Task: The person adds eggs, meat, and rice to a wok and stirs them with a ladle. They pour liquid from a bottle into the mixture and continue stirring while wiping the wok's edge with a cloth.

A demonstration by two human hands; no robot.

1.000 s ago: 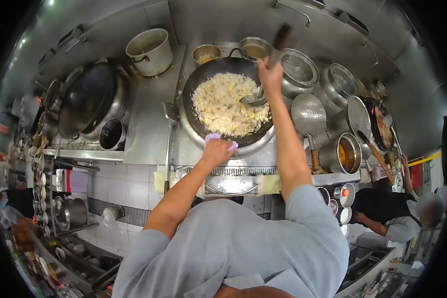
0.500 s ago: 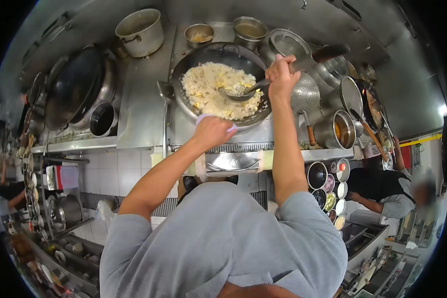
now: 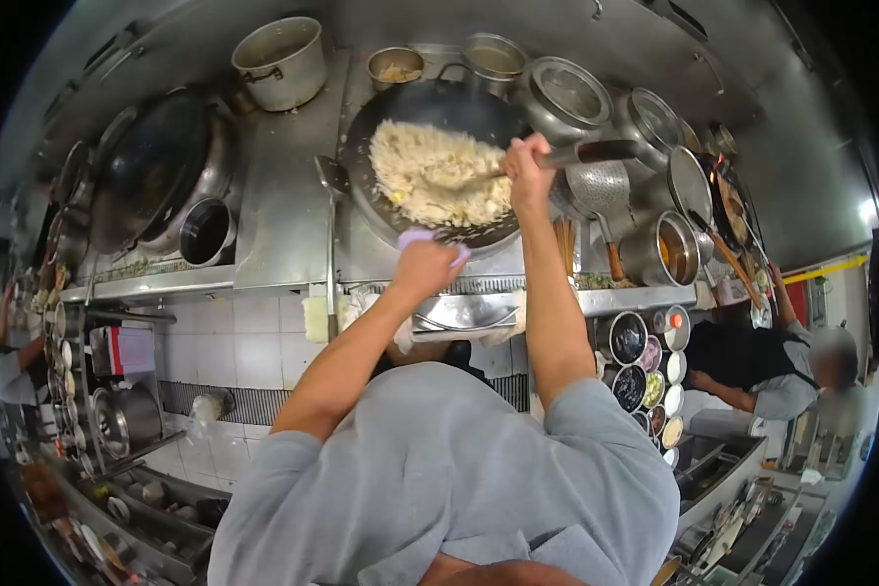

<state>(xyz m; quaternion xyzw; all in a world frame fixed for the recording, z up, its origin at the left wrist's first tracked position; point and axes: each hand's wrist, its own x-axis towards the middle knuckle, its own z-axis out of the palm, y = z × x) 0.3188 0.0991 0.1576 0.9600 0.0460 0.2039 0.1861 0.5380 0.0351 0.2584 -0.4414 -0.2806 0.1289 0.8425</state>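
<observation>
A large dark wok (image 3: 361, 109) holds fried rice (image 3: 438, 166) with yellow bits of egg, blurred by motion. My left hand (image 3: 427, 269) is closed around a light purple cloth (image 3: 416, 236) at the wok's near rim. In my right hand (image 3: 529, 178) is the handle of a ladle (image 3: 566, 156), held over the right side of the wok. The bowl of the ladle is down in the rice and smeared, so its edge cannot be made out.
Left of the wok lies a long-handled spatula (image 3: 332, 176). To the right are a perforated skimmer (image 3: 597, 188), a steel pot of orange-brown liquid (image 3: 659, 251) and lidded pots. Condiment containers (image 3: 628, 337) stand below. At far right a co-worker (image 3: 752, 371) reaches toward another pan (image 3: 731, 200).
The wok is tipped differently and the rice has shifted, its far edge lifting. The ladle has swung lower, its bowl now in the rice. My right hand moved slightly left and down.
</observation>
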